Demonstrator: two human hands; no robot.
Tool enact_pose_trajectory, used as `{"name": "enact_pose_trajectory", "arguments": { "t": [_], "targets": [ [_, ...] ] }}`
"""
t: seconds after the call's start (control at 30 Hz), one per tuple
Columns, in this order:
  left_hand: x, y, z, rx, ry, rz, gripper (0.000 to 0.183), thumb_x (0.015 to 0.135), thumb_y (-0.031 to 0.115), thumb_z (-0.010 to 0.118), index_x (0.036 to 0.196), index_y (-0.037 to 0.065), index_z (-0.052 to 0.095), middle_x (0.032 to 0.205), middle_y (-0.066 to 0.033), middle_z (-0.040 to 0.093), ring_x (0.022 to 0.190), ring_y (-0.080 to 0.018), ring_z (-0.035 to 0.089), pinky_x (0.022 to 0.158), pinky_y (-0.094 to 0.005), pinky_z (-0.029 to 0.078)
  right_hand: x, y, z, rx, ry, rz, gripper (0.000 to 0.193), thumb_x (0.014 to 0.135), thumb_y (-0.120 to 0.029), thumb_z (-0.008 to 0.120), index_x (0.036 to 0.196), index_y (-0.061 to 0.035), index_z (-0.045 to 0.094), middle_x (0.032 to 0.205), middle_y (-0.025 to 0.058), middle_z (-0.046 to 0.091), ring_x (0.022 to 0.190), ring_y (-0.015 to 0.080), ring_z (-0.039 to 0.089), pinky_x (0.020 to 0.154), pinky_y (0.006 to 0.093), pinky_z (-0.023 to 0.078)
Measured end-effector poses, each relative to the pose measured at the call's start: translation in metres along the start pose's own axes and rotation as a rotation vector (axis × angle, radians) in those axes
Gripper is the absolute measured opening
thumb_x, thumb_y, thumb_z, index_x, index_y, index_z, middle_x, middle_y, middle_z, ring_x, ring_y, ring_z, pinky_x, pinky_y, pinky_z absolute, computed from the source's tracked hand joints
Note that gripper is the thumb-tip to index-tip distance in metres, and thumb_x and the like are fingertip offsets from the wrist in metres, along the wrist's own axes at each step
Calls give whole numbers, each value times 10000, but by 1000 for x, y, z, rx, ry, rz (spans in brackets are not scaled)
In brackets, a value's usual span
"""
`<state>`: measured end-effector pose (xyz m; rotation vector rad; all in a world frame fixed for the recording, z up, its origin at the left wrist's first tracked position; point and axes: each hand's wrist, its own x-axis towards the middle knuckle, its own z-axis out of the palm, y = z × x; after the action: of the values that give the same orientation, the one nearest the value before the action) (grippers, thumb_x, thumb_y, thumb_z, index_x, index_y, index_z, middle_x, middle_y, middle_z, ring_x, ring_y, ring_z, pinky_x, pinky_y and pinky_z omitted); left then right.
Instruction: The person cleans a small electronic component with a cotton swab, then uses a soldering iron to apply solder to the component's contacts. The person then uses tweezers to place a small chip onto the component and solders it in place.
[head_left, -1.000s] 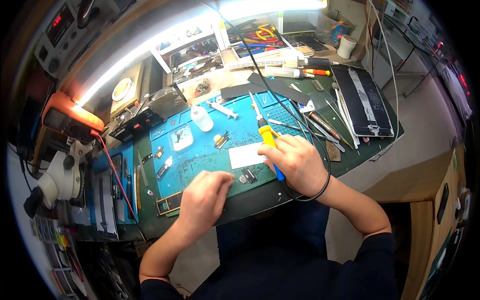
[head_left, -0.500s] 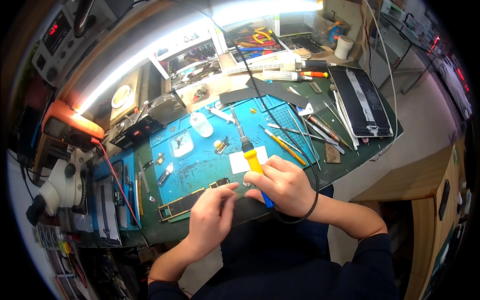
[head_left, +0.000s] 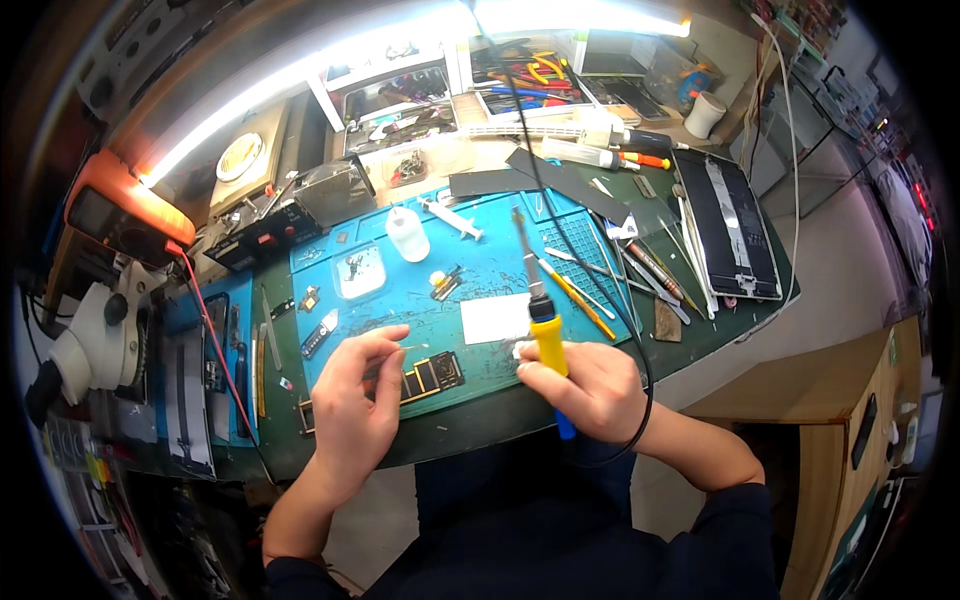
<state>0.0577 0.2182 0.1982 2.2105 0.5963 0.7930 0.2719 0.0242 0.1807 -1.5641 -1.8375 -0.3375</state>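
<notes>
Cluttered with tools under a bright strip light, the workbench [head_left: 720, 330] carries a blue work mat [head_left: 470, 270] at its middle. At nine o'clock stands a white microscope [head_left: 95, 335], with an orange-cased meter [head_left: 125, 210] above it at ten o'clock. On the near edge of the mat lies a dark circuit board [head_left: 425, 380]. The left hand [head_left: 355, 410] rests on that board, fingers curled loosely and thumb and forefinger drawn close together over its left part; whether they pinch anything small cannot be told. Toward twelve o'clock from the board sit a clear tray [head_left: 358, 272] and a small white bottle [head_left: 407, 234]. Just right of the board lies a white card [head_left: 495, 318]. The right hand [head_left: 590, 390] is closed in a fist around a yellow-handled soldering iron [head_left: 540, 310], its shaft pointing to twelve o'clock, tip raised above the mat, its black cable looping round the wrist. At two o'clock lies a dark tablet [head_left: 730, 225].
</notes>
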Motion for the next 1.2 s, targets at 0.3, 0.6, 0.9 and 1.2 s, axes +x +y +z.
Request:
{"name": "enact_pose_trajectory", "arguments": {
  "t": [0.3, 0.6, 0.9, 1.2],
  "targets": [
    [17, 10, 18, 37, -349, -63, 60, 1056, 20, 674, 1099, -18, 658, 1138, -144, 799, 978, -205, 795, 775, -320, 632, 6, 12, 13, -19, -29, -8, 366, 886, -66, 736, 1245, -106, 677, 968, 124, 704, 727, 234, 699, 618, 335, 556],
    [11, 20, 17, -139, -418, -183, 103, 1061, 43, 649, 1093, -11, 568, 1185, -238, 781, 923, -340, 768, 783, -412, 600, 26, 37, 3, -6, 9, 86, 344, 847, 34, 793, 1143, -65, 648, 1200, 181, 787, 795, 336, 718, 758, 431, 583],
    [21, 24, 27, -121, -471, -173, 103, 1104, 62, 572, 1124, -5, 497, 1350, -322, 707, 1219, -432, 710, 889, -441, 585, 3, 27, -6, 67, -205, 100, 405, 805, 63, 741, 1176, -64, 641, 1316, 182, 755, 894, 322, 721, 804, 414, 582],
    [40, 18, 31, -140, -309, -149, 64, 1108, 33, 575, 1136, -5, 532, 1225, -212, 761, 934, -281, 751, 820, -375, 594, 3, 39, -4, 256, -106, 85, 392, 851, -27, 822, 1194, -90, 643, 1373, 168, 720, 919, 308, 713, 819, 401, 566]
  ]
}}
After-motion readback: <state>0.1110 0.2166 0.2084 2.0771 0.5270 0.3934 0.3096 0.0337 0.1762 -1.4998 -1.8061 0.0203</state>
